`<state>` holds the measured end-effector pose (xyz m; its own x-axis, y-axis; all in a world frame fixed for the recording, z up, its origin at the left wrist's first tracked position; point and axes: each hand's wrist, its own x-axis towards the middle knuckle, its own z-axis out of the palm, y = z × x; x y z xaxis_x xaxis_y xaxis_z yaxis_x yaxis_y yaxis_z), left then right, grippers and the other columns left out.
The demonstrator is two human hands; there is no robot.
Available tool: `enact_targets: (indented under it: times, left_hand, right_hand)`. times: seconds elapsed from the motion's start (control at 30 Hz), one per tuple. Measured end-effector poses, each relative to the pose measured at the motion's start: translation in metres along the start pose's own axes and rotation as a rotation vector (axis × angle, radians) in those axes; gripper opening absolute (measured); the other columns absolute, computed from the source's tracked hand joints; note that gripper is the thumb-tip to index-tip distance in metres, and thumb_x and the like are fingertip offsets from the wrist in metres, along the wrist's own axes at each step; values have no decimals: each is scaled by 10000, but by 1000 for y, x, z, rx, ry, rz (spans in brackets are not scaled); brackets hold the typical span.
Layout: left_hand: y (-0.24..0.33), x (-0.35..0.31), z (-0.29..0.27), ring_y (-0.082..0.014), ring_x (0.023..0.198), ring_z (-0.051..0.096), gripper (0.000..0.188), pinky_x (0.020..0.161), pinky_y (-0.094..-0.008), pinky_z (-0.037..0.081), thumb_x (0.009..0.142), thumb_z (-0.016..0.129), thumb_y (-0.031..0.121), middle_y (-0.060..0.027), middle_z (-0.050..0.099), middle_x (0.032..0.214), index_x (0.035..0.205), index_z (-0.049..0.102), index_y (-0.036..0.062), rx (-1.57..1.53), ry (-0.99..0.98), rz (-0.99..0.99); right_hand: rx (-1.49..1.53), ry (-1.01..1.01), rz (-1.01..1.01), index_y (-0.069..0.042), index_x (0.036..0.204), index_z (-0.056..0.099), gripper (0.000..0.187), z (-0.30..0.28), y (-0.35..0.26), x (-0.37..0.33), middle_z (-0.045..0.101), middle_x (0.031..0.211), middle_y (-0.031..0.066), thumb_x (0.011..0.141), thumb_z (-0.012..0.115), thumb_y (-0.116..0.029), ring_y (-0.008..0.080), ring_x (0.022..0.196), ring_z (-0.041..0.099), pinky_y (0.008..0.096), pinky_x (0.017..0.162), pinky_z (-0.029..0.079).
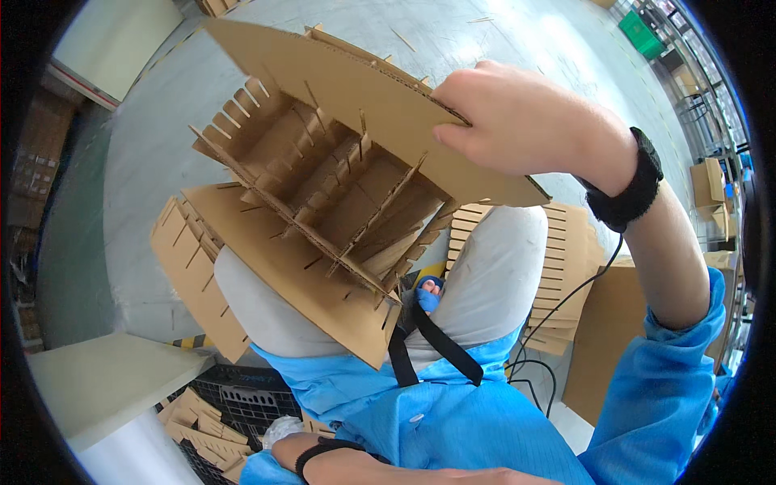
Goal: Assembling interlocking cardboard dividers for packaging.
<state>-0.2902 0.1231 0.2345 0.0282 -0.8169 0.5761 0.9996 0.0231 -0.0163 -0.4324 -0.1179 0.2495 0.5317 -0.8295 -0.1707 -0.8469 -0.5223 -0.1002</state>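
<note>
A partly assembled cardboard divider grid [356,194] of interlocked slotted strips rests tilted across my thighs. Its upper side is a wide plain cardboard panel [388,101], and a lower panel [279,263] leans against my left thigh. With fingers over the upper panel's edge and thumb on its face, my right hand [493,113] is closed on that panel. My left hand [477,475] lies across my body at the lower picture edge, away from the grid. Its fingers are cut off by the frame, so what it holds, if anything, cannot be seen.
Slotted cardboard sheets [558,259] lie stacked beyond my right knee, others [194,267] beside my left. A black crate [250,392] at lower left holds cardboard strips. A cable [582,287] hangs from my right wristband. Shelving and a green bin [643,34] stand far right.
</note>
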Motion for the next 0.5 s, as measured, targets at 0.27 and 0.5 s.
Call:
enact_targets:
  times: [0.27,0.5]
  left_hand:
    - [46,24,19,-740,1327,-29,605,948,-843,54,891,615,604,-542,4,1463,1215,686,99,-659,253,-708]
    - [0,-21,43,-729,1335,-85,627,921,-860,-12,858,658,602,-510,21,1493,1199,697,77,-654,305,9]
  right_hand:
    - [50,-17,21,98,868,653,295,-3,9,-1,664,781,284,842,558,-179,417,725,674,465,691,568]
    - [219,-19,36,82,857,633,268,-3,15,-6,594,686,254,873,583,-181,370,624,589,417,615,480]
